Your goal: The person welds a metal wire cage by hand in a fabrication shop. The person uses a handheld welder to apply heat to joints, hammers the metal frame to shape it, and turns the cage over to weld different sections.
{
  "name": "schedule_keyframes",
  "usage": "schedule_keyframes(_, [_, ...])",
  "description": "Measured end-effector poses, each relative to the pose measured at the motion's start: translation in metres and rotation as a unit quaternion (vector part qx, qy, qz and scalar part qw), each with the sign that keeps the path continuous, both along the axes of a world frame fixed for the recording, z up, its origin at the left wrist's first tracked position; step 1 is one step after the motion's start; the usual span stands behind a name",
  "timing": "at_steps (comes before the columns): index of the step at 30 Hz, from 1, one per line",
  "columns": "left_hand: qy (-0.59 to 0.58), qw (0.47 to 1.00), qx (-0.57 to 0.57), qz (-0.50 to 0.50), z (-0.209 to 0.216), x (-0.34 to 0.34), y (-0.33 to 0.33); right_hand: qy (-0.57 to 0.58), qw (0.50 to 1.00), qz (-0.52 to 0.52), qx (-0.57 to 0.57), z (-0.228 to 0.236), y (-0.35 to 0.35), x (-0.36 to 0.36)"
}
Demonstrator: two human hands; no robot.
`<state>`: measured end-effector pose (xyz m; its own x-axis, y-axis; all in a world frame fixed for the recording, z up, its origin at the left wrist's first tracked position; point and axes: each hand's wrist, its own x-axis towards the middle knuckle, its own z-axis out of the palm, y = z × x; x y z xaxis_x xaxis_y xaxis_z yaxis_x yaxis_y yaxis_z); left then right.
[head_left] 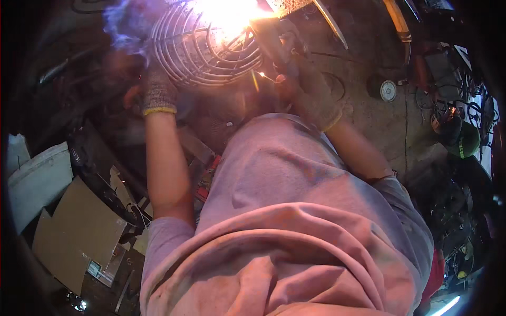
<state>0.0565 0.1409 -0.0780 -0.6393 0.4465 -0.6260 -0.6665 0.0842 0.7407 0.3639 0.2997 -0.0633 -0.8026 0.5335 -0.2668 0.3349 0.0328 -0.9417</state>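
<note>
Any writing here is hard to make out; a small patch like a label (100,271) sits by the low edge of a tan board (79,231), but it is too small to read; the round white face of a disc (388,90) on the brown floor (369,131) is too small to read as well; the left arm (168,163) goes nearly straight up, and the left hand (159,92), in a grey glove with a yellow cuff, is at the lower left side of a round wire cage (197,79); its fingers are hard to see — I cannot tell if they grip the wires; the right arm (363,152) leans up and in to the left, and the right hand (319,97), in a glove too, is just right of the cage; its fingers are lost in dark and glare, so I cannot tell what it holds; the cage is up at the top, between the hands, with its bent rings showing; a very bright white light (232,16) hides its upper part — purple smoke (126,26) floats beside it on the left, and a little spark (262,75) glows below; the shirt (279,221) is pink and grey, with big folds
</note>
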Motion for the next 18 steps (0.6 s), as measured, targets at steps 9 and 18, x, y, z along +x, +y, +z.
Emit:
schedule_keyframes(9, [-0.001, 1.0, -0.011, 0.006, 0.002, -0.004, 0.0, 0.191, 0.971, -0.12, -0.078, 0.002, -0.005, -0.002])
schedule_keyframes(18, [0.01, 0.999, -0.012, 0.043, 0.001, -0.004, 0.006, 0.08, 0.986, -0.132, -0.066, 0.0, 0.003, 0.026])
